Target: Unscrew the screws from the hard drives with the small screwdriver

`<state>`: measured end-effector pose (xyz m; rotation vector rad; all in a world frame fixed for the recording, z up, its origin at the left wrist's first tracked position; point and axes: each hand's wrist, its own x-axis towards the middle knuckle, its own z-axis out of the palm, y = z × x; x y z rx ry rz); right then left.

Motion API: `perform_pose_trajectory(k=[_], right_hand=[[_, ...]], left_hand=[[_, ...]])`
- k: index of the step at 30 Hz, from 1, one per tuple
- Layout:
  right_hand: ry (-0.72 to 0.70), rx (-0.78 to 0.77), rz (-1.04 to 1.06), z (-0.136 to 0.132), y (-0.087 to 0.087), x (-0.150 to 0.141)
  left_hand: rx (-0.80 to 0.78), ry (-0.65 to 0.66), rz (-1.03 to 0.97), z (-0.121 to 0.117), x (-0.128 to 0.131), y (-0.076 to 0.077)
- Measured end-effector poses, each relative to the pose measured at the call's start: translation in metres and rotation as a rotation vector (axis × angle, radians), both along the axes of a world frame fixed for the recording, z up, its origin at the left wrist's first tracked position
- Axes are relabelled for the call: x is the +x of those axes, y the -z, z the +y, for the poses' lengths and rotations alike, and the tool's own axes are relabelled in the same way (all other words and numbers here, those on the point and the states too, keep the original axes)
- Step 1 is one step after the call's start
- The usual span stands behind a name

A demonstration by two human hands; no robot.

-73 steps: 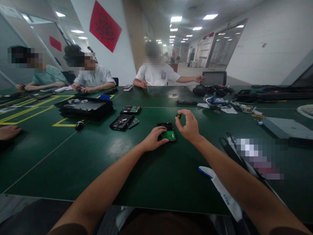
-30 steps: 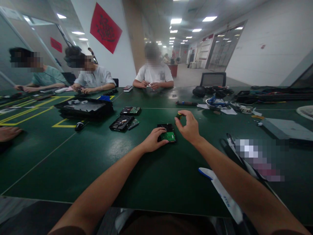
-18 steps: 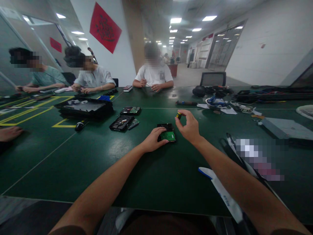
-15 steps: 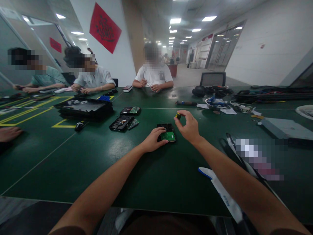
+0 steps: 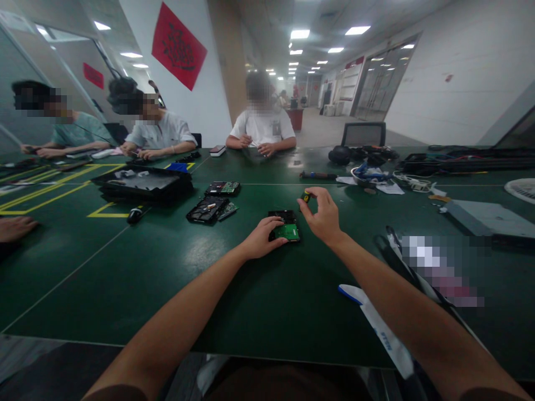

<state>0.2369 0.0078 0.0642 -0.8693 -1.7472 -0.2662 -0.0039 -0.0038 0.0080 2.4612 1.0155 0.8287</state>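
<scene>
My left hand [image 5: 263, 239] grips a hard drive [image 5: 287, 230], steadying it flat on the green table. The drive's green circuit board faces up beside a black section, and my fingers hide its left part. Above and just right of it, my right hand [image 5: 321, 216] pinches a small black-and-yellow screwdriver [image 5: 307, 196] between thumb and fingers. Only its handle end shows clearly; I cannot make out the shaft or whether it touches the drive. To the left lie an opened black drive [image 5: 205, 209], a loose circuit board [image 5: 228, 210] and another hard drive [image 5: 225, 189].
A black tray [image 5: 144, 184] stands left of the drives. A dark-handled tool [image 5: 317, 175], cables [image 5: 365, 175] and a grey metal box [image 5: 489, 220] lie farther right. Beneath my right forearm is a white-and-blue strip [image 5: 376, 320]. Several people sit around the table [image 5: 251, 301].
The screwdriver has turned slightly in my right fingers, showing more of its yellow end. My left hand and the hard drive stay where they were.
</scene>
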Motion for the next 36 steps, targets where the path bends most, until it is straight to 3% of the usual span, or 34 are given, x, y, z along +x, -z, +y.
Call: perform_pose_trajectory(k=[36], right_hand=[[-0.035, -0.035, -0.008, -0.0010, 0.0007, -0.0009]], left_hand=[[-0.019, -0.008, -0.001, -0.0001, 0.0012, -0.0019]])
